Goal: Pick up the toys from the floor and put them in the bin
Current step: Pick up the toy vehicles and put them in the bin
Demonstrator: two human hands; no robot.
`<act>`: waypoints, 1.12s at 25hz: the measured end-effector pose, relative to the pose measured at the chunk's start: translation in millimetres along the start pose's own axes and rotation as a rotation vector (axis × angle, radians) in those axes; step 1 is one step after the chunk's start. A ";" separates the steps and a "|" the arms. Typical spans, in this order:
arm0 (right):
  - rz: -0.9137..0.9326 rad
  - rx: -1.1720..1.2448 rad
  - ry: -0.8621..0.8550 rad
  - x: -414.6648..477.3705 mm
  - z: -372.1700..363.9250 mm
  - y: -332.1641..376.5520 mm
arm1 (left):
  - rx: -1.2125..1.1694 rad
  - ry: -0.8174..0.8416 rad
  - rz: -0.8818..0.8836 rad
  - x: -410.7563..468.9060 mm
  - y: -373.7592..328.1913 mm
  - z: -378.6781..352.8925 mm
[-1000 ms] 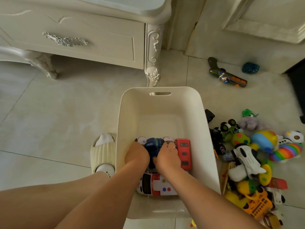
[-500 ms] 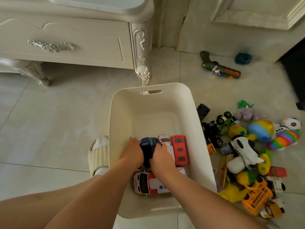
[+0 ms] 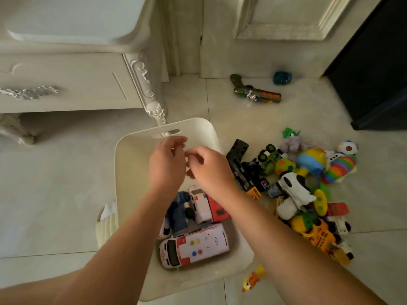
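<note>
A cream bin (image 3: 130,172) stands on the tiled floor in front of me. In it lie a blue toy car (image 3: 177,213), a small white car (image 3: 199,204), a red bus (image 3: 218,211) and a large white ambulance (image 3: 193,246). My left hand (image 3: 167,166) and my right hand (image 3: 211,170) hover side by side above the bin's far half, fingers loosely curled and apart, nothing in either. A pile of toys (image 3: 297,194) lies on the floor right of the bin, with a black toy truck (image 3: 242,170) closest to my right hand.
A white carved dresser (image 3: 77,84) stands at the back left, its leg close to the bin's far rim. A toy gun (image 3: 255,92) and a teal ball (image 3: 282,77) lie near the wall. A dark cabinet (image 3: 374,73) fills the right. A small yellow figure (image 3: 253,279) lies by the bin's near corner.
Both hands have let go of the blue car and risen out of the bin toward its far half. The blue car now lies tipped among the other vehicles. The view has shifted right.
</note>
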State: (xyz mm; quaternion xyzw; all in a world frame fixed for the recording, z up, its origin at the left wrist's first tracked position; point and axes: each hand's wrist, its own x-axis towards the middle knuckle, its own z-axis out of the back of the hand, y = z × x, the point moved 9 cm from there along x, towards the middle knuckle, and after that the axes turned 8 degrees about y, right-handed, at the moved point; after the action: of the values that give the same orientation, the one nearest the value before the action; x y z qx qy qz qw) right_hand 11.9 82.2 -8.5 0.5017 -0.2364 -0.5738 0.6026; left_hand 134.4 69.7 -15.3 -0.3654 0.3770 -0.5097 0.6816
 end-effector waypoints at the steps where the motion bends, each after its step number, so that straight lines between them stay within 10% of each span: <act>1: 0.055 0.077 -0.109 -0.7 27.6 9.7 | -0.018 0.000 -0.078 0.0 -24.1 -4.3; 5: -0.025 0.076 -0.331 39.7 116.9 -40.7 | 0.119 0.158 -0.322 13.9 -103.1 -50.1; 10: -0.320 -0.286 -0.085 103.6 143.2 -157.0 | 0.502 0.407 -0.555 52.1 -132.7 -114.6; 19: -0.452 -0.365 0.007 163.5 87.1 -231.0 | 0.436 0.467 -0.277 98.9 -82.3 -138.9; 24: -0.147 0.124 -0.394 134.4 146.0 -175.6 | 0.480 0.495 -0.179 110.0 -77.3 -144.2; 28: 0.062 0.783 -0.175 113.3 158.8 -114.7 | 0.108 0.668 0.120 99.7 -67.1 -165.4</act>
State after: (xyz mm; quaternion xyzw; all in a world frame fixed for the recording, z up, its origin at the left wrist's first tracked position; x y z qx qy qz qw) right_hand -150.9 -57.4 -80.7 0.6353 -0.5026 -0.4625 0.3605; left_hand -20.7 -60.2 -44.4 -0.1190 0.5727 -0.5793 0.5676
